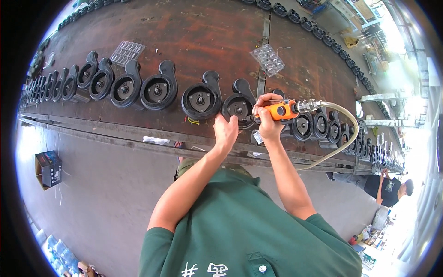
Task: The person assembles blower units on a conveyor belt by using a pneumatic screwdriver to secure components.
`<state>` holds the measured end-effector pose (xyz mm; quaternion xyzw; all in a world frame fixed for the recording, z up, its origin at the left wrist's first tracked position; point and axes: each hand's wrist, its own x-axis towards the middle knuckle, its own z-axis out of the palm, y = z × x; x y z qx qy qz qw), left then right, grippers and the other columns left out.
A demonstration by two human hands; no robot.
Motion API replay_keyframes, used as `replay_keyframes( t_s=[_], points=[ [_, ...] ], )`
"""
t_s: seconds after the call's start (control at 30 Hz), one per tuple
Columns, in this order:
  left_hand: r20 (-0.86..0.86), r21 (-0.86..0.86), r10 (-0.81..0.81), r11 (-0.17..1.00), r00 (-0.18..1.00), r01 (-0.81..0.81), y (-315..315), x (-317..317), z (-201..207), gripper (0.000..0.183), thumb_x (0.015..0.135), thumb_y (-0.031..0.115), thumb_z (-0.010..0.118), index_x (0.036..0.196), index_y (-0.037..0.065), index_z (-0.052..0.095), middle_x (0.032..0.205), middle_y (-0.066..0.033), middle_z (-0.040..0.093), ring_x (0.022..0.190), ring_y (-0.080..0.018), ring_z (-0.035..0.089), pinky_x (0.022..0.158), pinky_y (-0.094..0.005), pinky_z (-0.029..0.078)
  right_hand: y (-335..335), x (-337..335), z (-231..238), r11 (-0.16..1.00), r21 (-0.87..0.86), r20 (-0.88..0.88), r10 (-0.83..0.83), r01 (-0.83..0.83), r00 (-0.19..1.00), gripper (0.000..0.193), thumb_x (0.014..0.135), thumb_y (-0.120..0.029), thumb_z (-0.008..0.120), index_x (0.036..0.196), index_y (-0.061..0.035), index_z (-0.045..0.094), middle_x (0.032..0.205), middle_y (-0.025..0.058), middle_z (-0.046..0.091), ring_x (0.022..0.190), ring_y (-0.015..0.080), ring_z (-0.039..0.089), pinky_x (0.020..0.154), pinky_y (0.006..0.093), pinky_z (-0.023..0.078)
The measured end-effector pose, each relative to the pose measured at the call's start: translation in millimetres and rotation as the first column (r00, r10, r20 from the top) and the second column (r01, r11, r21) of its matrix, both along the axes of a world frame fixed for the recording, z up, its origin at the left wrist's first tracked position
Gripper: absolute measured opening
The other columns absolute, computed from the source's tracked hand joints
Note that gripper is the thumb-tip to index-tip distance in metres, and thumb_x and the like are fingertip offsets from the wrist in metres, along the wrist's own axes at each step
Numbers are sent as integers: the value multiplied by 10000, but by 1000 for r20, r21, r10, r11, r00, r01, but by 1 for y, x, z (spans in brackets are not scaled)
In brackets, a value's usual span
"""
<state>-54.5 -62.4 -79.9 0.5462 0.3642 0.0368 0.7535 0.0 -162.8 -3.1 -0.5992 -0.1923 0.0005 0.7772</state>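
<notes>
My right hand (269, 121) is wrapped round an orange air tool (280, 111); a metal coupling (308, 106) joins it to a clear hose (354, 123). The tool's working end is hidden by my fingers, over the right edge of a black round blower housing (239, 109). On that housing's near rim rests my left hand (226, 131), thumb and fingers gripping its edge. The housing lies open side up, with a snail-shaped outlet pointing away from me. Just left of it sits a similar housing (201, 100), with a bit of yellow wire under its near edge.
Rows of like housings (159, 86) run along the bench (207, 37) both ways. Clear plastic trays (127, 53) lie behind them, another (267, 60) near a bench seam. A cardboard box (48, 169) stands on the floor at left. Another person (385, 188) is at the bench far right.
</notes>
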Motion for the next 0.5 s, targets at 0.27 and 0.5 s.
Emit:
replay_keyframes(
  t_s=[0.27,0.5],
  points=[
    [47,-12,-40,999,998,41,2,1,-3,405,904,57,571,1275,-90,500,1125,-194,629,869,-254,699,586,-370,663,-1,2,-4,1000,15,15,8,-8,1000,261,875,40,549,1133,-4,543,951,96,612,720,143,590,682,297,529],
    [88,76,-53,996,995,47,-2,3,-33,403,909,42,550,1294,-66,501,1152,-178,635,883,-257,703,596,-367,667,-1,2,1,999,-32,16,-10,10,1000,259,878,36,559,1134,3,537,947,94,612,716,133,589,665,282,524]
  ],
)
